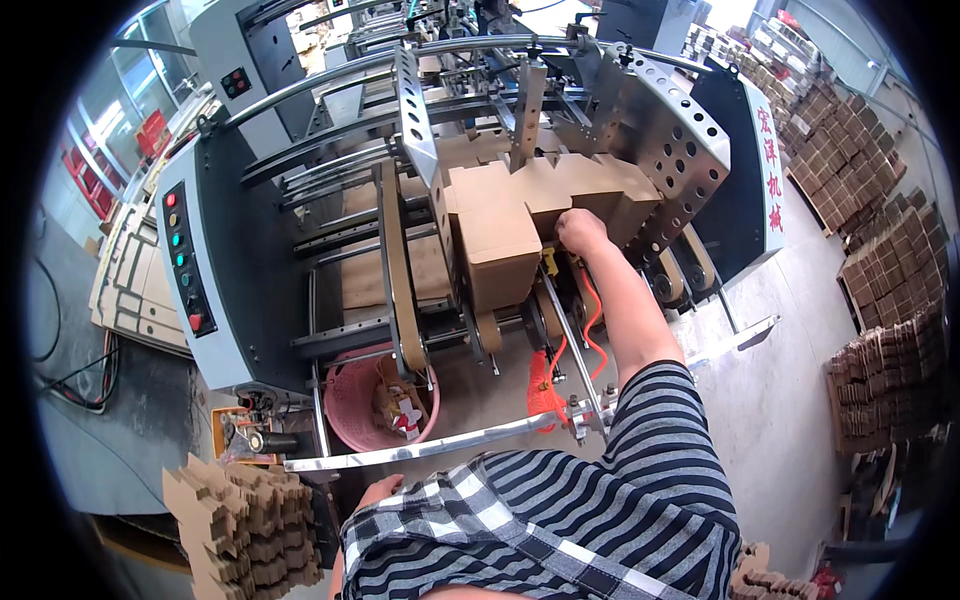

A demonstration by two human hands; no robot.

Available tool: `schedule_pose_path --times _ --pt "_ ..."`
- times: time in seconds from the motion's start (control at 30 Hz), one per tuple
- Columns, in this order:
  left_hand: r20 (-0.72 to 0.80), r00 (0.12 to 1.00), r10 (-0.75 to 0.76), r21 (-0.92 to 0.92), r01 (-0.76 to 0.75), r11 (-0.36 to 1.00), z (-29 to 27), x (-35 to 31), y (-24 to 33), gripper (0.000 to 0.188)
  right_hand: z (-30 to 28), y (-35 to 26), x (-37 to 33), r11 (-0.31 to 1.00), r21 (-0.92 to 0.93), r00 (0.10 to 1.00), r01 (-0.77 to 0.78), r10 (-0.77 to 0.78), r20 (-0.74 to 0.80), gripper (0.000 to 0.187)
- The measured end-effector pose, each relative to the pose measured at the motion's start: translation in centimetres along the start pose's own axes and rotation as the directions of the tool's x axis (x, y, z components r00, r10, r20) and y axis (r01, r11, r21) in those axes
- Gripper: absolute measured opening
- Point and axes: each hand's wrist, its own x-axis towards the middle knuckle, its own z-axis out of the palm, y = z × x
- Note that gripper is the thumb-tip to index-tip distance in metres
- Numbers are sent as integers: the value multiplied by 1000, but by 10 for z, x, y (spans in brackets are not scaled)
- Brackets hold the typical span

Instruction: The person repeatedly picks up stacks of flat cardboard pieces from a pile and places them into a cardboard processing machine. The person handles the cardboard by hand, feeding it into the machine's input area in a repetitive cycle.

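My right hand (580, 232) reaches forward into the machine, its fingers curled closed at the lower notch of a stack of brown cardboard box blanks (501, 240). What it holds, if anything, is hidden. The blanks stand on edge between a perforated metal side plate (682, 135) and a narrower plate (415, 115) on the left. Just below the hand are a yellow fitting (549, 262) and an orange air hose (594, 310). My left hand (380, 490) hangs low by my body, behind the front rail; only a part shows, and its fingers cannot be made out.
A bent metal rail (430, 447) crosses in front of me. Under the machine stands a pink basket (345, 405) with scraps. Left is a control panel (185, 258) with lit buttons. Cardboard stacks (245, 525) sit at lower left, with more stacks (890, 375) along the right.
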Motion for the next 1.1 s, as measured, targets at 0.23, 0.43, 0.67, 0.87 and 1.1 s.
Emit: schedule_pose_path --times 0.23,0.43,0.67,0.87,1.1 --pt "5 998 67 49 -67 997 0 11 2 59 -60 48 -20 904 -148 916 -400 397 -52 29" --pt "31 988 150 189 -153 970 9 32 -41 55 -66 94 2 956 -217 978 -196 206 28 24" --pt "64 992 109 167 -118 979 8 34 -22 54 -68 84 15 933 -288 966 -217 249 76 27" --pt "98 984 149 204 -166 965 6 40 -20 53 -87 74 -12 926 -289 943 -243 295 155 28" --pt "198 941 275 268 -322 908 8 71 -45 52 -148 87 -161 984 -67 986 -164 161 -45 25"
